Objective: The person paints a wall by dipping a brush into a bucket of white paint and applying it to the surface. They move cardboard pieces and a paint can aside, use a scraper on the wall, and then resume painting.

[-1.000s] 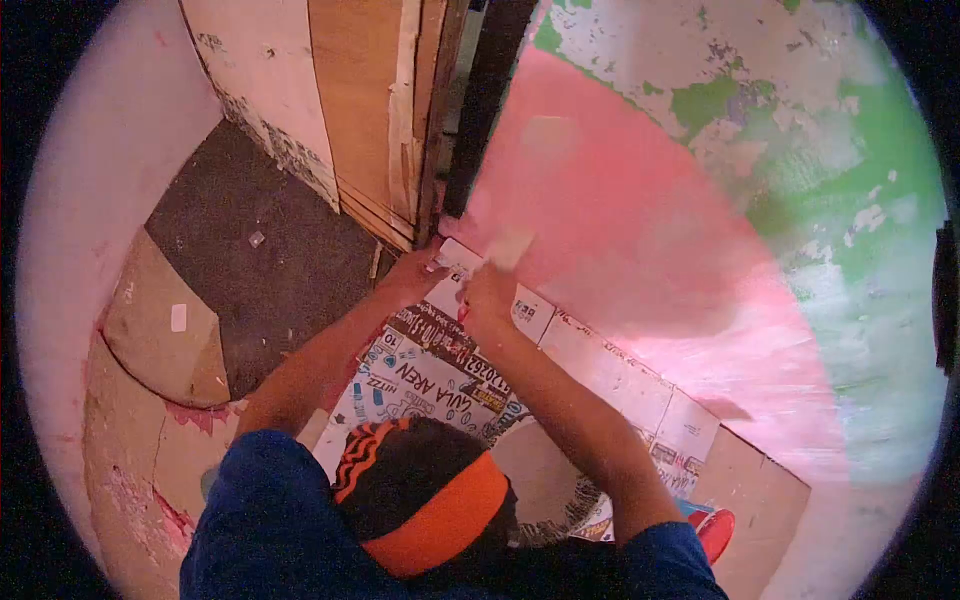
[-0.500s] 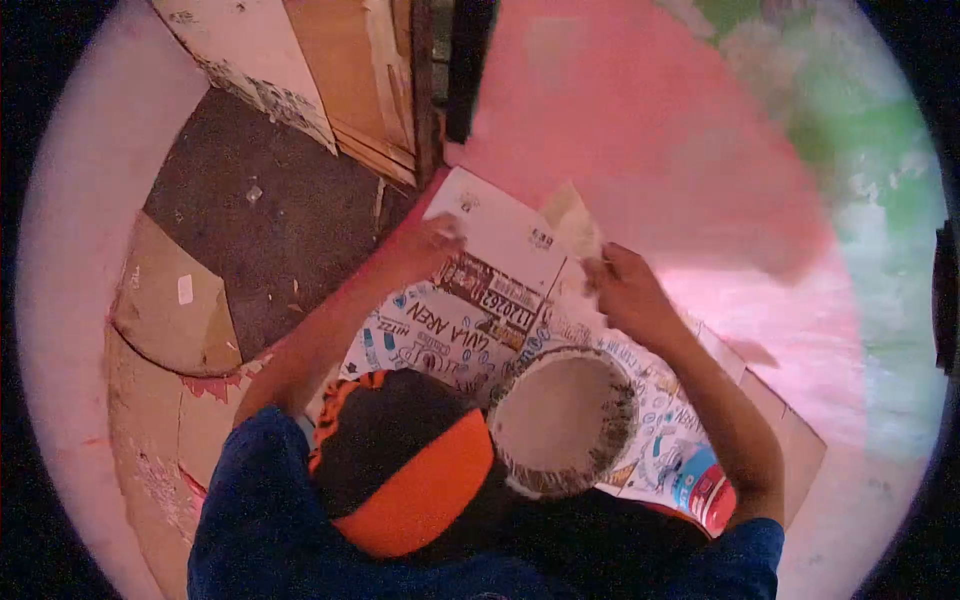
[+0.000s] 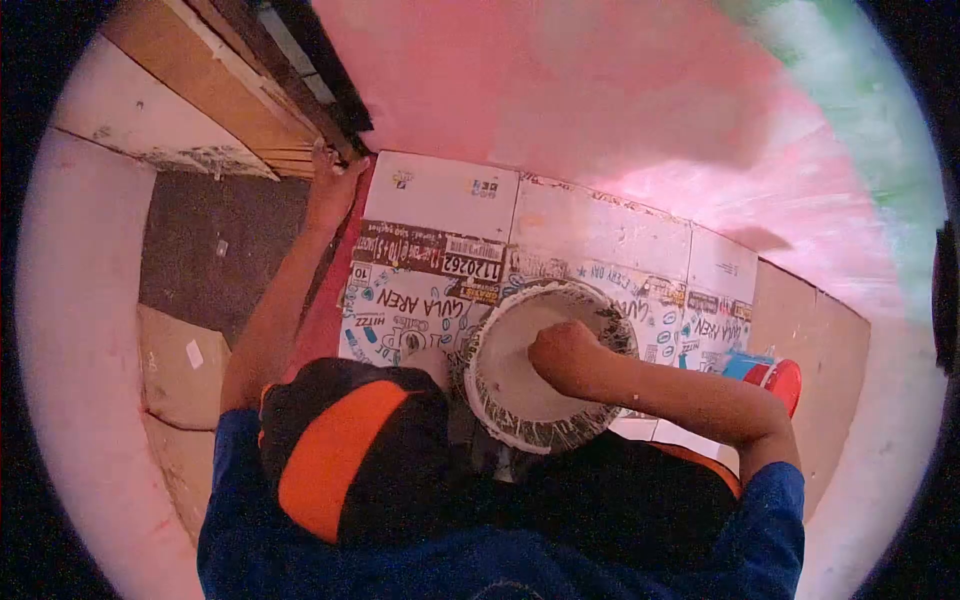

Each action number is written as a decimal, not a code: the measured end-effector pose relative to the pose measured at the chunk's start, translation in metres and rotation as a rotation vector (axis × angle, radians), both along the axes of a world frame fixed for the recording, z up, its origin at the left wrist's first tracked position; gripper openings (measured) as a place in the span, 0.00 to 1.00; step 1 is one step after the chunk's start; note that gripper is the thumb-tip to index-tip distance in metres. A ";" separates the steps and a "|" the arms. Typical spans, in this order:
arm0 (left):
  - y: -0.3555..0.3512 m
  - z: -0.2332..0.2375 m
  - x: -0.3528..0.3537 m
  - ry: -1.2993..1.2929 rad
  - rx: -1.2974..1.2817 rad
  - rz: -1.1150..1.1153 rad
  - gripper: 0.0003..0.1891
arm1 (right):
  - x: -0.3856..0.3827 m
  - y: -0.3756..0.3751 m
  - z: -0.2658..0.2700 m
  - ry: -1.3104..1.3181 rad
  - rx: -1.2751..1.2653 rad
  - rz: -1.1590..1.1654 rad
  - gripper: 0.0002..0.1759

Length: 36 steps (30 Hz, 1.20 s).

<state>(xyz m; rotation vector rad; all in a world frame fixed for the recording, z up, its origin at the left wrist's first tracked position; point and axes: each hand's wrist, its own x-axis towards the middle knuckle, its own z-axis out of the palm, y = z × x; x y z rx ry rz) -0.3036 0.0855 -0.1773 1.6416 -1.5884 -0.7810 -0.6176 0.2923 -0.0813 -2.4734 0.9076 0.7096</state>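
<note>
My right hand (image 3: 565, 352) is down inside a white bucket (image 3: 500, 395) of pale paste, fingers curled into a fist; the pale flat tool it held a moment ago is hidden below the hand. The bucket stands on flattened printed cardboard (image 3: 440, 200) laid along the foot of a pink wall (image 3: 600, 90). My left hand (image 3: 330, 188) reaches out to the left and rests flat against the bottom of a wooden door frame (image 3: 215, 85), holding nothing. My black and orange cap (image 3: 350, 445) fills the lower middle of the view.
A red and blue lid or container (image 3: 772, 375) lies on the cardboard at the right. Dark bare floor (image 3: 215, 250) and a loose cardboard piece (image 3: 180, 365) are at the left. Green peeling paint (image 3: 880, 130) shows on the wall at the far right.
My right hand came down off the pink wall with the pale tool and dipped into the bucket. My left hand moved from the cardboard to the door frame. The view has tilted downward.
</note>
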 end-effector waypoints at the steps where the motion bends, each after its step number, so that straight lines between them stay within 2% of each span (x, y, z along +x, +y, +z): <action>1: 0.004 0.008 -0.001 0.063 0.015 0.040 0.41 | -0.001 0.000 -0.009 -0.003 -0.009 -0.001 0.05; 4: 0.020 0.041 -0.017 0.075 -0.015 -0.008 0.38 | -0.006 -0.001 -0.019 -0.040 -0.083 -0.009 0.05; 5: 0.013 0.034 -0.011 0.076 -0.040 0.011 0.38 | -0.006 0.002 -0.019 -0.017 -0.087 -0.010 0.05; 7: 0.002 0.012 0.005 -0.214 -0.056 0.015 0.36 | -0.007 0.006 -0.016 -0.003 -0.104 0.016 0.05; 8: 0.001 0.008 0.011 -0.218 -0.069 0.038 0.36 | -0.009 0.008 -0.012 -0.013 -0.090 -0.035 0.06; 10: 0.006 0.014 0.008 0.420 0.067 -0.042 0.41 | -0.014 0.002 -0.004 -0.026 -0.086 -0.080 0.07; 12: 0.002 0.000 0.022 0.381 0.056 -0.089 0.44 | -0.023 -0.010 0.008 0.120 0.112 -0.116 0.12; 13: -0.002 -0.007 0.026 0.361 0.040 -0.119 0.45 | -0.031 -0.016 0.018 0.122 0.086 -0.116 0.12; 15: -0.004 -0.020 0.032 0.321 -0.022 -0.132 0.44 | -0.049 -0.028 0.046 -0.271 0.261 -0.351 0.20; 16: -0.001 -0.024 0.034 0.302 -0.065 -0.115 0.43 | -0.054 -0.032 0.063 -0.271 0.235 -0.347 0.20; 18: 0.001 -0.024 0.040 0.223 -0.050 -0.122 0.44 | -0.064 -0.037 0.091 -0.299 0.534 -0.480 0.21; 19: 0.002 -0.018 0.038 0.143 -0.007 -0.125 0.46 | -0.075 -0.037 0.089 -0.298 0.508 -0.480 0.21; 20: 0.004 -0.013 0.039 0.150 -0.030 -0.129 0.46 | -0.088 -0.030 0.079 -0.319 0.757 -0.734 0.21; 21: 0.012 0.005 0.037 0.188 0.089 -0.152 0.46 | -0.097 -0.019 0.071 -0.339 1.006 -0.987 0.21; 22: 0.013 0.025 0.033 0.235 0.192 -0.173 0.47 | -0.101 -0.014 0.069 -0.557 1.064 -1.131 0.17; 23: 0.019 0.037 0.032 0.242 0.179 -0.172 0.47 | -0.104 -0.008 0.068 -0.787 1.129 -1.246 0.13; 25: 0.023 0.056 0.030 0.140 0.209 -0.169 0.46 | -0.098 -0.009 0.088 -1.130 1.218 -1.100 0.13; 26: 0.008 0.027 0.046 0.298 0.196 -0.277 0.41 | -0.092 -0.009 0.103 -1.142 1.200 -1.093 0.13; 27: 0.009 0.033 0.049 0.294 0.178 -0.292 0.41 | -0.087 -0.009 0.121 -1.119 1.239 -1.125 0.13; 29: 0.014 0.057 0.044 -0.027 0.283 -0.250 0.33 | -0.083 -0.013 0.137 -1.128 1.241 -1.164 0.14; 31: 0.026 0.102 0.029 -0.248 0.393 -0.279 0.29 | -0.085 -0.017 0.146 -0.876 0.890 -0.771 0.15; 33: 0.026 0.138 0.012 -0.297 0.684 -0.461 0.29 | -0.075 -0.018 0.173 -0.948 0.851 -0.723 0.18; 35: 0.024 0.133 0.021 -0.199 0.487 -0.835 0.29 | -0.068 -0.021 0.190 -1.098 0.848 -0.622 0.17; 36: 0.022 0.143 0.013 -0.210 0.458 -0.840 0.29 | -0.064 -0.022 0.194 -1.225 0.721 -0.553 0.14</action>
